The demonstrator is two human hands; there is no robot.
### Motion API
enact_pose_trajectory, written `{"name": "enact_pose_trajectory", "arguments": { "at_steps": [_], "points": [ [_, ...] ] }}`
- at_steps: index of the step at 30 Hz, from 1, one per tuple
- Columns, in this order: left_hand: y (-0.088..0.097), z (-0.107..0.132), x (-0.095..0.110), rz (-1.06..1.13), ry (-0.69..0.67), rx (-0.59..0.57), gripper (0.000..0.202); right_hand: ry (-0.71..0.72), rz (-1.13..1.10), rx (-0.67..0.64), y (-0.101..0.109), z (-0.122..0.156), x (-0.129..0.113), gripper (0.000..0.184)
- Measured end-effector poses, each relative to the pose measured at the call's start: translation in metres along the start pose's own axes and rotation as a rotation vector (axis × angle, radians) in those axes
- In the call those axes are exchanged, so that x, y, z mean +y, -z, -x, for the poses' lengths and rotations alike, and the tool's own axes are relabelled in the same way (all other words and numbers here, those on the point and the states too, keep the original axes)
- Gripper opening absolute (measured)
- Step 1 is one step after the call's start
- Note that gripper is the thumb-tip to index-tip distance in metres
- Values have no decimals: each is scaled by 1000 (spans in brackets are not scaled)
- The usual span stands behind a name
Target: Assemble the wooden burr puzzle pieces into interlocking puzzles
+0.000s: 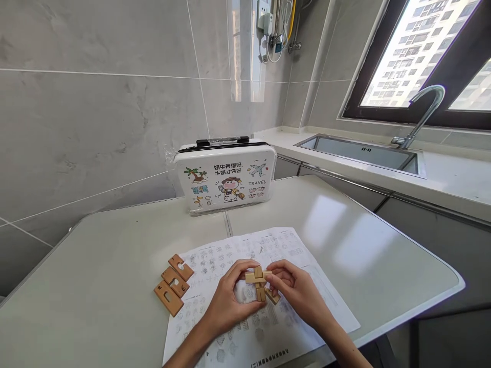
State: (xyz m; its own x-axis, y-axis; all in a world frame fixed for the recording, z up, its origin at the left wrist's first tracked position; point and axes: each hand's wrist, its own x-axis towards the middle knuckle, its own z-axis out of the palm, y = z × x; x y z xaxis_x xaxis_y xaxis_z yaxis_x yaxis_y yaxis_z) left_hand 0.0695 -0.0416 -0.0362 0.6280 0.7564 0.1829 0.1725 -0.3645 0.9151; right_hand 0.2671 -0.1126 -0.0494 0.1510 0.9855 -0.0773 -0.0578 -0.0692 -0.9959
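Grasps a wooden block assembly (259,278) over a printed sheet (322,306), at top and bottom with fingers of the left hand (227,300), at its right side with those of the right hand (298,294). Shows slotted plates (169,276) at left and a white case (210,189) behind.

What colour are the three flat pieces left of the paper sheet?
The three flat pieces are orange-brown, best seen in the head view.
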Motion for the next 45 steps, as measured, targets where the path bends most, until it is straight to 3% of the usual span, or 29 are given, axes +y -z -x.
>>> {"name": "enact_pose_trajectory", "arguments": {
  "at_steps": [7, 12, 17, 19, 24, 30, 38, 45],
  "points": [
    [-1, 0, -3, 18, 8, 12, 60, 16, 105, 13, 3, -4, 2, 49],
    [-1, -2, -9, 149, 93, 90, 63, 119, 566, 105, 5, 13, 1, 31],
    [1, -4, -11, 200, 154, 149, 67, 210, 888, 13, 1, 21, 9, 14],
    [1, -4, -10, 178, 168, 151, 67, 226, 938, -25, 0, 19, 8, 15],
    [1, -2, -9, 128, 146, 159, 63, 197, 877, -75, 4, 14, -6, 27],
    [1, -1, -8, 79, 163, 180, 62, 215, 785, -59, 10, 8, -9, 22],
    [-1, 1, -3, -148, -1, 123, 55, 385, 820, -95, 6, -5, -17, 25],
    [-3, 3, -5, -183, -57, 68, 57, 390, 796, -165, 5, -1, -18, 29]
  ]
}}
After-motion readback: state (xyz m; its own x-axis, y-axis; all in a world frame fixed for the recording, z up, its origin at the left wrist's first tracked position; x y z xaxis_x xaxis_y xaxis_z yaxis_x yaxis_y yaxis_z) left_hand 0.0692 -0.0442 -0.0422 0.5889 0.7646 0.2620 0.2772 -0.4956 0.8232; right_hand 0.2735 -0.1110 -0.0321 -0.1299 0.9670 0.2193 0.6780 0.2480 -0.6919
